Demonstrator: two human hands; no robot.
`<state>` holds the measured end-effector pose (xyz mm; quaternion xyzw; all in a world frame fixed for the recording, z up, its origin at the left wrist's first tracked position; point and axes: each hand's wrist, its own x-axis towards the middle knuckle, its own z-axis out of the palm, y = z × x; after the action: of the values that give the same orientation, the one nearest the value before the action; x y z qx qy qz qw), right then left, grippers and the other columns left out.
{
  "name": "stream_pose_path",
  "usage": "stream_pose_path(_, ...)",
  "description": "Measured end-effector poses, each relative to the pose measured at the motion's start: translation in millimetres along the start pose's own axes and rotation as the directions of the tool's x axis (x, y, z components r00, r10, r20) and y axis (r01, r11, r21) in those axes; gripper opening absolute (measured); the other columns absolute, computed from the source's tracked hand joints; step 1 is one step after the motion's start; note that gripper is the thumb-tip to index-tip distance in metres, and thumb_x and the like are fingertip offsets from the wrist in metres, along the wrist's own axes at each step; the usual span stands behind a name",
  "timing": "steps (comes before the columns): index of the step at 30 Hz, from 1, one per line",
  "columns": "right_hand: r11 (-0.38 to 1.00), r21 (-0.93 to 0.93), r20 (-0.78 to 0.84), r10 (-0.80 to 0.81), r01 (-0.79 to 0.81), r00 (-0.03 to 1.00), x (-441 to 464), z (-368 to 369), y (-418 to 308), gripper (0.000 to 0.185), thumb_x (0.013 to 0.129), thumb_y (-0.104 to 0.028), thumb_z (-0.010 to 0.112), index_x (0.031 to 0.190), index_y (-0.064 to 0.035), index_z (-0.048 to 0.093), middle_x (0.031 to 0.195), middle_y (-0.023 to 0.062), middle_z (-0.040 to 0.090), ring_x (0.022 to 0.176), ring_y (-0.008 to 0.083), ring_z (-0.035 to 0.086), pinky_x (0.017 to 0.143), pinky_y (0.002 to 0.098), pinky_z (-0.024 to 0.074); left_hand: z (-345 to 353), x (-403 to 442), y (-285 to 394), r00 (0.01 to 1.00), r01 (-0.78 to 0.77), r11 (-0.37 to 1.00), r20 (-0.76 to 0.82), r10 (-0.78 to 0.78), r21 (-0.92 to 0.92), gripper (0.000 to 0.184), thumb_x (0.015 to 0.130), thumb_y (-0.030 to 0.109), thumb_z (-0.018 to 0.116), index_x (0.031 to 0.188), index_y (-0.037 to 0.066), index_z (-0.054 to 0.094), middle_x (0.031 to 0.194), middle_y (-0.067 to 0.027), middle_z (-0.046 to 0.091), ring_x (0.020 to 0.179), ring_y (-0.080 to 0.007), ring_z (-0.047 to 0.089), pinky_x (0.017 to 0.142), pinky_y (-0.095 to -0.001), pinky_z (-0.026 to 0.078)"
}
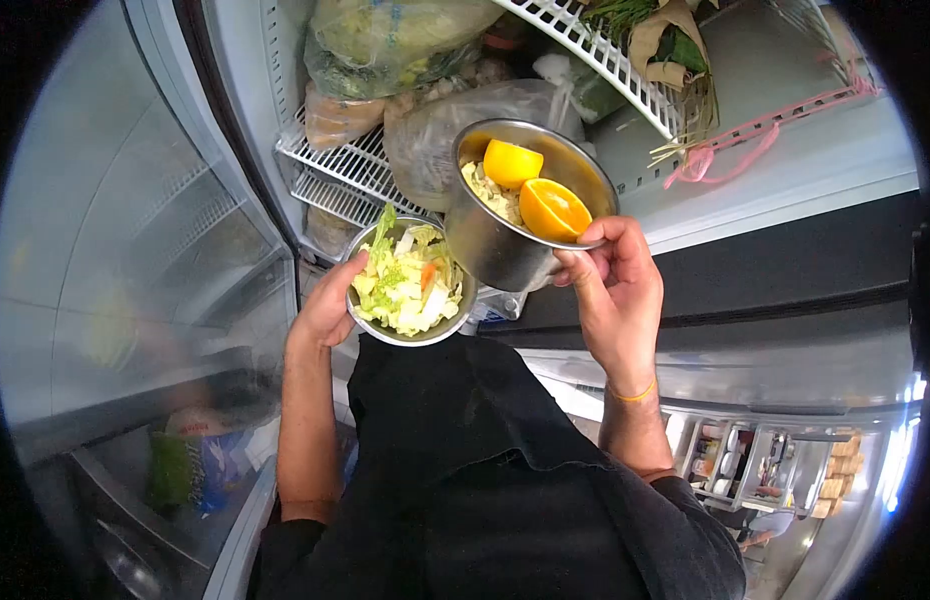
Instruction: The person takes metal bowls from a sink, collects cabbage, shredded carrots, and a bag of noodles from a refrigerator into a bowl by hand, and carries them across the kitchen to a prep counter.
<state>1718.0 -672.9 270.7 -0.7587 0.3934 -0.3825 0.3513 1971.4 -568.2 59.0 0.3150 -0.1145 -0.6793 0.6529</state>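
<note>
My left hand (330, 303) grips the rim of a small metal bowl (425, 341) filled with chopped lettuce (405, 290) and a bit of something orange. My right hand (617, 285) pinches the rim of a deeper metal pot (490, 245), which is tilted toward me. Inside the pot lie two cut orange halves (553, 208) on top of pale shredded pieces (493, 192). One half shows its cut face. The pot's lower side is right beside the bowl; whether they touch I cannot tell. Both vessels are held in front of the fridge shelves.
Plastic bags of greens (395, 50) and a large clear bag (425, 140) rest on white wire shelves (355, 165). Leafy bundles (675, 50) lie on the upper rack at right. A glass door (135, 250) stands open at left. Pink string (700, 165) hangs from a shelf edge.
</note>
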Motion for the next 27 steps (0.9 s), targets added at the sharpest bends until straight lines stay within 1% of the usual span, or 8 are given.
stream_pose_path(4,0.972,-0.205,0.006,-0.112,0.111,0.994,-5.7,3.2,17.3,0.029,0.087,-0.009,0.081,0.105,-0.0039,0.059,0.064,-0.0008,0.048,0.058,0.0067,0.047,0.055,0.0240,0.0411,1.8,-0.4,-0.4,1.000,-0.001,1.000,0.027,0.001,-0.012,0.047,0.108,0.029,0.050,0.138,-0.007,0.054,0.135,-0.0182,0.064,0.119,-0.0223,0.067,0.103,-0.0352,0.053)
stream_pose_path(7,0.971,-0.192,-0.030,-0.152,0.144,0.988,-8.7,5.1,24.3,0.032,0.085,-0.011,0.083,0.105,-0.0054,0.060,0.064,-0.0003,0.046,0.057,0.0091,0.043,0.054,0.0257,0.0389,5.2,-2.0,1.2,1.000,0.002,1.000,0.019,-0.002,-0.004,0.047,0.108,0.029,0.049,0.138,-0.007,0.054,0.135,-0.0181,0.065,0.119,-0.0224,0.067,0.103,-0.0352,0.053)
stream_pose_path(11,0.974,-0.178,-0.044,-0.147,0.137,0.988,-9.5,5.5,24.9,0.031,0.084,-0.010,0.083,0.104,-0.0053,0.060,0.064,0.0002,0.048,0.057,0.0101,0.045,0.055,0.0258,0.0403,4.7,-3.4,2.1,1.000,0.006,1.000,0.024,-0.007,0.013,0.048,0.109,0.029,0.049,0.138,-0.008,0.053,0.134,-0.0178,0.065,0.120,-0.0218,0.065,0.104,-0.0348,0.053)
stream_pose_path(17,0.960,-0.235,-0.038,-0.165,0.152,0.986,-6.6,-2.4,22.7,0.031,0.084,-0.009,0.084,0.104,-0.0048,0.060,0.066,0.0010,0.050,0.058,0.0104,0.047,0.056,0.0261,0.0425,6.6,-7.5,3.9,0.996,0.009,1.000,-0.088,-0.007,0.026,0.046,0.108,0.028,0.050,0.136,-0.007,0.056,0.133,-0.0170,0.066,0.117,-0.0217,0.068,0.100,-0.0339,0.055)
stream_pose_path(20,0.966,-0.213,-0.045,-0.158,0.145,0.986,-2.2,-10.2,26.4,0.032,0.083,-0.009,0.084,0.104,-0.0045,0.060,0.068,0.0019,0.051,0.059,0.0109,0.049,0.056,0.0264,0.0432,6.7,-13.1,6.4,0.997,-0.002,0.999,-0.077,0.005,0.037,0.050,0.107,0.032,0.053,0.139,-0.007,0.054,0.135,-0.0175,0.064,0.122,-0.0222,0.064,0.107,-0.0356,0.050)
stream_pose_path(23,0.961,-0.223,-0.059,-0.182,0.165,0.982,-1.7,-11.9,39.1,0.031,0.082,-0.009,0.084,0.103,-0.0043,0.061,0.069,0.0029,0.053,0.060,0.0114,0.050,0.056,0.0264,0.0436,-3.5,-15.8,-1.5,0.984,-0.026,0.996,-0.171,0.040,0.083,0.053,0.106,0.037,0.055,0.137,-0.006,0.056,0.129,-0.0154,0.068,0.112,-0.0180,0.069,0.092,-0.0295,0.057)
stream_pose_path(25,0.964,-0.213,-0.066,-0.179,0.161,0.982,4.6,-16.5,40.1,0.030,0.083,-0.008,0.083,0.102,-0.0043,0.061,0.068,0.0032,0.053,0.059,0.0110,0.049,0.056,0.0260,0.0432,-43.1,-12.6,-13.0,0.962,0.076,0.973,-0.272,-0.014,0.218,0.056,0.105,0.043,0.056,0.134,-0.005,0.058,0.123,-0.0127,0.070,0.101,-0.0142,0.070,0.077,-0.0247,0.056)
stream_pose_path(27,0.980,-0.165,-0.073,-0.123,0.110,0.990,13.4,-20.1,42.2,0.030,0.083,-0.009,0.084,0.102,-0.0043,0.061,0.065,0.0018,0.051,0.058,0.0101,0.047,0.055,0.0256,0.0421,-51.4,-6.4,-19.7,0.949,0.129,0.961,-0.312,-0.047,0.245,0.053,0.107,0.039,0.053,0.135,-0.006,0.057,0.127,-0.0145,0.069,0.109,-0.0195,0.070,0.096,-0.0320,0.056)
